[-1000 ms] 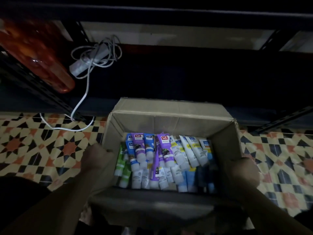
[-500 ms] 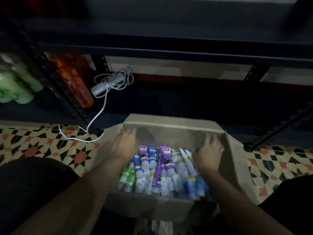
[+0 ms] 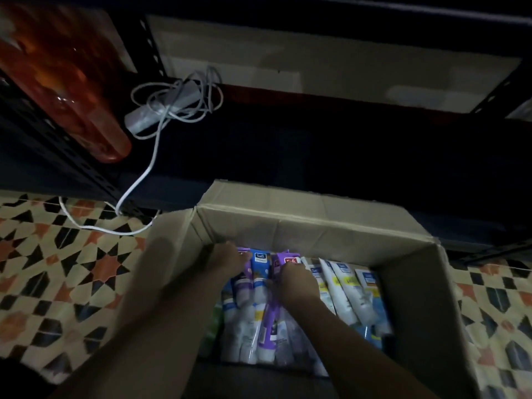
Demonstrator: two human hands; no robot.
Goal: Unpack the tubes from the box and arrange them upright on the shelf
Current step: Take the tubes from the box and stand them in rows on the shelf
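Tubes point(image 3: 339, 286) of purple, blue and white plastic lie packed in the open brown cardboard box point(image 3: 316, 228). The right hand point(image 3: 299, 283) reaches in, fingers curled on a purple tube point(image 3: 283, 258) by the far wall. The blurred left hand point(image 3: 227, 260) lies at the far-left corner, its grip unclear.

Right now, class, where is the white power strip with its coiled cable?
Head view, upper left: the power strip lies on the dark lower shelf, just right of the orange bottle, behind the cardboard box and to its left.
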